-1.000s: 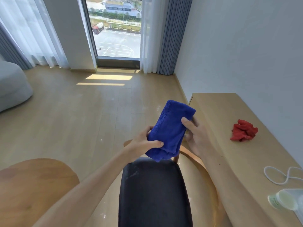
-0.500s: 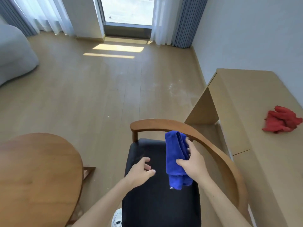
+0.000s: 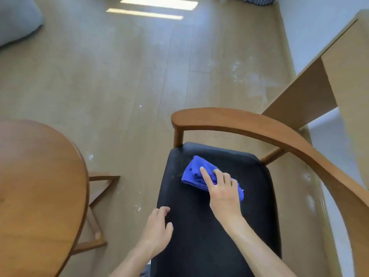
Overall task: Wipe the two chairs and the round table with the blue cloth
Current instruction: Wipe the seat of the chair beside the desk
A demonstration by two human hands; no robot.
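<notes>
Your right hand lies on the blue cloth, forefinger straight and pressing flat, the other fingers curled over the folds; the thumb is hidden. The cloth is bunched, sitting toward 12 o'clock on the black seat of the chair, just short of the back edge.

Your left hand holds nothing, fingers loosely bent and slightly apart, resting at the seat's 9 o'clock edge.

Risks as I judge them:
- One pressing finger may let the bundle roll or unfold mid-stroke, leaving streaks.
- A bunched cloth covers little; corners at 1 and 11 o'clock may get missed.
- Knuckles could clip the curved armrest at 12.

The round table at 9 o'clock is not yet wiped.
</notes>
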